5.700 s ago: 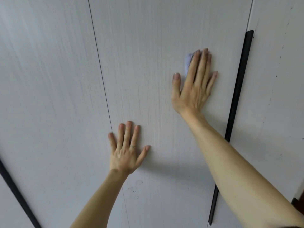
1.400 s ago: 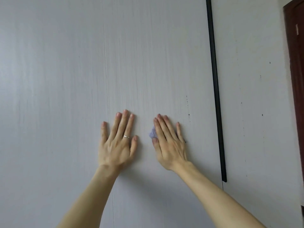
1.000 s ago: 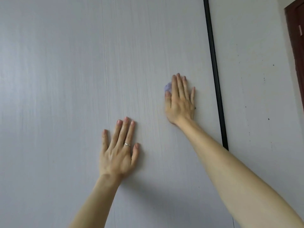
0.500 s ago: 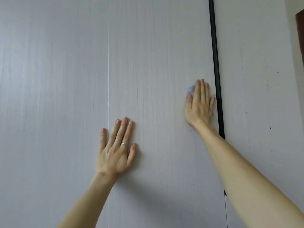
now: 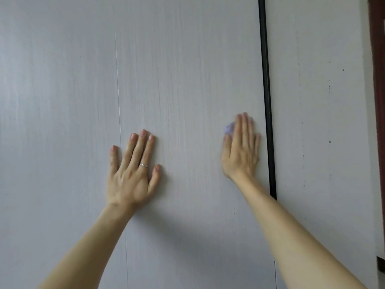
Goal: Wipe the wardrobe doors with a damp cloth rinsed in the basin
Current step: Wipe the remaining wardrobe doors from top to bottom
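Pale grey wood-grain wardrobe doors (image 5: pixel 187 59) fill the view. My right hand (image 5: pixel 240 149) lies flat on the middle door near its right edge, pressing a small light-purple cloth (image 5: pixel 228 128) under the fingers; only a corner of the cloth shows beside the index finger. The hand is motion-blurred. My left hand (image 5: pixel 133 170), wearing a ring, rests flat with fingers spread on the same door, just right of a thin vertical seam (image 5: pixel 119 101). It holds nothing.
A black vertical handle strip (image 5: pixel 267 101) runs down just right of my right hand. The door beyond it (image 5: pixel 323 122) has small dark specks. A dark brown door frame (image 5: pixel 378 80) stands at the far right edge.
My right hand with the cloth swept up and right from beside my left hand to the handle strip, and has since slid down a little. My left hand stayed in place.
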A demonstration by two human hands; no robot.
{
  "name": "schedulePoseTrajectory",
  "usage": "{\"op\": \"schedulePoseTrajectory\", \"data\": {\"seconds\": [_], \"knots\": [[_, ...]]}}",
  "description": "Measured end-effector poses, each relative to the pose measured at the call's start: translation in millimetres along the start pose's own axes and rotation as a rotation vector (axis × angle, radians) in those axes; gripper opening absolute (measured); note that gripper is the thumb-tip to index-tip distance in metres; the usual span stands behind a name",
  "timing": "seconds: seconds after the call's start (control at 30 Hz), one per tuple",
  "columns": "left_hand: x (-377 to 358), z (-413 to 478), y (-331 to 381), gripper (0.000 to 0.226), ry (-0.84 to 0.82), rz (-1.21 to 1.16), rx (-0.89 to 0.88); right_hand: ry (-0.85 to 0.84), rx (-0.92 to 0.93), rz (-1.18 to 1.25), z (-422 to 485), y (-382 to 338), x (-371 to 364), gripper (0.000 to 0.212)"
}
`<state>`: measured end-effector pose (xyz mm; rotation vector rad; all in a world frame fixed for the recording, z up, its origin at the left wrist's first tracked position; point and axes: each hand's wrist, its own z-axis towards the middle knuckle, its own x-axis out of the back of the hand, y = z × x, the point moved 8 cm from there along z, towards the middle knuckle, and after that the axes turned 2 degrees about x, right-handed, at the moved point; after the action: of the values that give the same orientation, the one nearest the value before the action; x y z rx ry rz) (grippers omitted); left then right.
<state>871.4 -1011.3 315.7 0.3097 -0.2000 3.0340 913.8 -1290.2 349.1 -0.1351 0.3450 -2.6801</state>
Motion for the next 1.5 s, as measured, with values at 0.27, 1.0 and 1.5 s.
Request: {"op": "schedulePoseTrajectory", "data": {"seconds": [0.27, 1.0, 1.5], "knots": [[0.5, -2.2, -0.4, 0.07, 0.009, 0.0, 0.004, -0.107, 0.777, -0.095, -88.0, -101.7, -23.1, 0.053], [5.4, -3.6, 0.6, 0.069, 0.044, -0.051, 0.028, 0.243, -0.043, 0.085, -59.8, 22.1, 25.3, 0.045], [7.2, -7.7, 1.4, 0.068, 0.078, -0.048, 0.013, 0.269, -0.085, 0.064, 30.8, 19.1, 26.0, 0.05]]}}
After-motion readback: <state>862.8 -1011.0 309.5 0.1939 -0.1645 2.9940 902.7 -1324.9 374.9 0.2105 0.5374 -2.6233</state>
